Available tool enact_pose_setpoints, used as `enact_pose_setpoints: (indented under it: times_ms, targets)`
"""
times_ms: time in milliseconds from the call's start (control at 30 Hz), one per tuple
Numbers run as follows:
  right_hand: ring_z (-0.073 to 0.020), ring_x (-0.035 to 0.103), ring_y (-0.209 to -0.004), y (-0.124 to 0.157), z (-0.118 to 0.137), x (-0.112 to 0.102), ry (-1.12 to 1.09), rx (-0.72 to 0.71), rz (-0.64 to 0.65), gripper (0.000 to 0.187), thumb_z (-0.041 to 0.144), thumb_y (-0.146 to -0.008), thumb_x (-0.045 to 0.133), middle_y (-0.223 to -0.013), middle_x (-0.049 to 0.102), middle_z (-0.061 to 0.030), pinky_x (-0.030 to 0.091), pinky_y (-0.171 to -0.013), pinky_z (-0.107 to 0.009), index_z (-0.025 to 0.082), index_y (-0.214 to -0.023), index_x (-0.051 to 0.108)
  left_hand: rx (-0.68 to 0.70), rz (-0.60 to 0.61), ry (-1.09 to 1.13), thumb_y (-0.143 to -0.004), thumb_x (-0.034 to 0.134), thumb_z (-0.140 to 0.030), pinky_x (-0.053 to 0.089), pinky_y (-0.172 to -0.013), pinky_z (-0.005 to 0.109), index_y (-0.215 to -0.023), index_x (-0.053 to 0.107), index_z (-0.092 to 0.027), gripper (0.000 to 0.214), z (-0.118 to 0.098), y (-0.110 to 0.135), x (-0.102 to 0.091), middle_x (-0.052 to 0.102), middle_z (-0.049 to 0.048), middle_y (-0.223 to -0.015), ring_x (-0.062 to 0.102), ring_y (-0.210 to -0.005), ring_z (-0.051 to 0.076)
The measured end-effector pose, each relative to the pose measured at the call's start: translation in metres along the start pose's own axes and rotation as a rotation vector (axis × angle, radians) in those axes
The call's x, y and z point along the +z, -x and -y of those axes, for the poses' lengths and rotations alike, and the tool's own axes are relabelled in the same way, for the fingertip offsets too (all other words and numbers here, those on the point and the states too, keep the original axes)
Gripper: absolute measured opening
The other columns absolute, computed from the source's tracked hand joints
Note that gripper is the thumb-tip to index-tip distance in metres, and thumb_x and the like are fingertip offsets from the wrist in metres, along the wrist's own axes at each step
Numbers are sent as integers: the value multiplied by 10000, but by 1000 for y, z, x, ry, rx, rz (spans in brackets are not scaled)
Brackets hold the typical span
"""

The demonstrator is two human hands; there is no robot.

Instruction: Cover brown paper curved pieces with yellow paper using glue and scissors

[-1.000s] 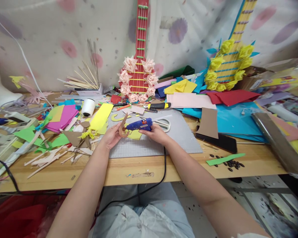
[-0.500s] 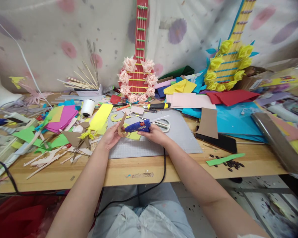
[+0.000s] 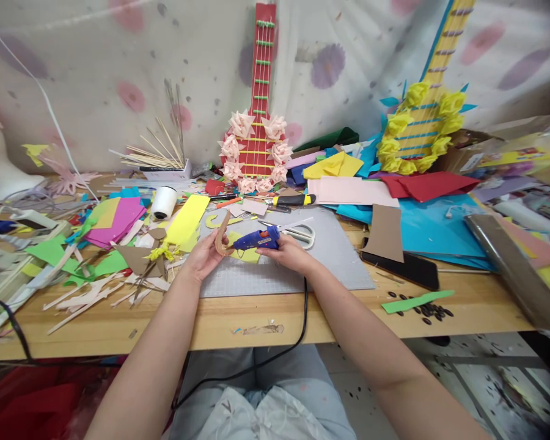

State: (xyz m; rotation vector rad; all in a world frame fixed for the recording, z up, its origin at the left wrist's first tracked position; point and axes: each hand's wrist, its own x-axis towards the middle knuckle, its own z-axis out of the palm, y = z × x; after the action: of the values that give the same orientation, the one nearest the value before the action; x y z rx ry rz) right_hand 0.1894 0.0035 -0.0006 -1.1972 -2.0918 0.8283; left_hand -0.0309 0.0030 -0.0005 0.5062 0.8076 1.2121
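Green paper scrap (image 3: 110, 262), on the table (image 3: 211, 330): seems clear of any drip
Left hand (image 3: 204, 259): fingers pinching a curved brown strip (image 3: 221, 234) above the grey mat (image 3: 339, 264); so near the nozzle, a slip could burn them
Blue glue gun (image 3: 256, 239): tip at the strip; surplus glue could drop onto the yellow sheet (image 3: 250, 254) below
Right hand (image 3: 292, 252): fingers wrapped round the gun's handle
Black cord (image 3: 306, 305): drooping past the table edge; a snag could jerk the gun

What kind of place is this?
Probably a craft workshop or hobby bench: a blue glue gun in the right hand, a grey gridded cutting mat, and a red guitar-shaped piece trimmed with pink flowers.
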Motion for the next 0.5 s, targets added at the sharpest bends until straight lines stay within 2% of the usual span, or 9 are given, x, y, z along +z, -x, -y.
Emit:
enact_pose_setpoints:
  times_ms: [367,500]
  targets:
    - [-175,602,-808,1,-3,-4,-3,21,-55,377,483,-733,572,-902,673,-22,441,-728,-284,216,-994,624,-13,-23,96,-860,452,-207,498,-632,213,-862,620,-107,196,0,-2,-6,604,33,-644,578,-596,91]
    - [-177,607,-823,2,-3,-2,-25,16,-70,372,478,-728,580,-921,677,-21,446,-749,-289,223,-994,630,-18,-26,102,-877,414,-206,504,-634,215,-879,618,-99,231,0,-1,-5,601,35,-644,580,-598,90]
